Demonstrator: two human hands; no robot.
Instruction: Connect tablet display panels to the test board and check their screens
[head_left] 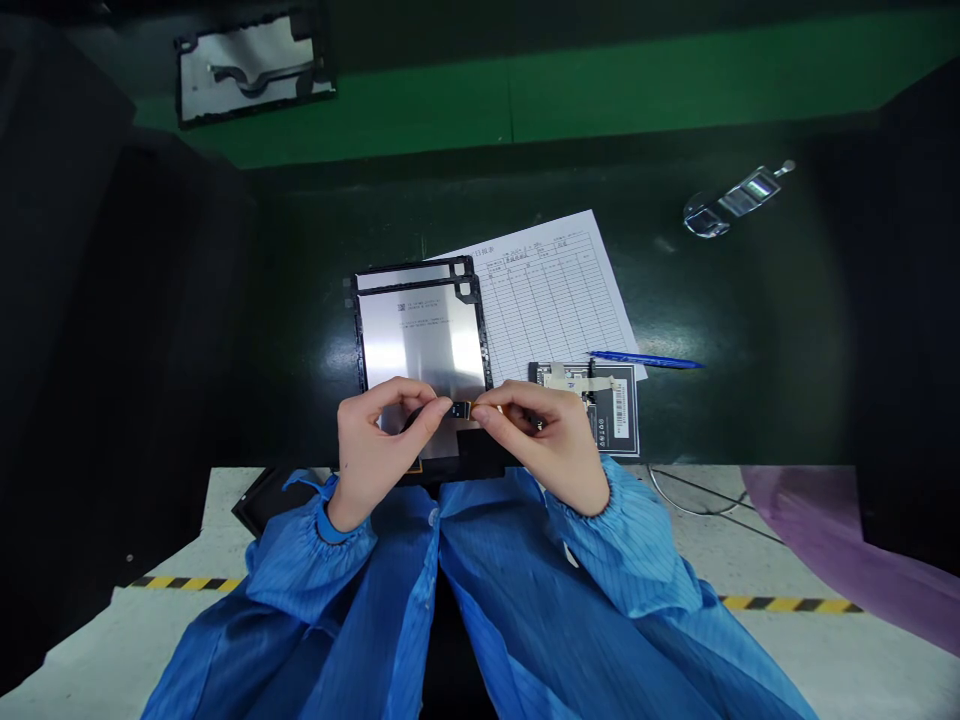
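Observation:
A short flex cable (460,409), black with a small connector and an orange strip, spans the gap between my two hands. My left hand (382,430) pinches its left end between thumb and fingers. At the other end, my right hand (551,430) grips the orange part the same way. Beneath both hands lies a silvery display panel (420,345) in a black frame, near the table's front edge. Another framed panel (405,278) shows behind its top edge. My fingers cover parts of the cable and the lower panel.
Right of the panel are a printed form (555,300), a blue pen (649,359) and a battery with a circuit board (619,425). A shiny metal and clear object (739,200) stands at the back right. Another framed panel (251,75) rests on the green ledge (420,115).

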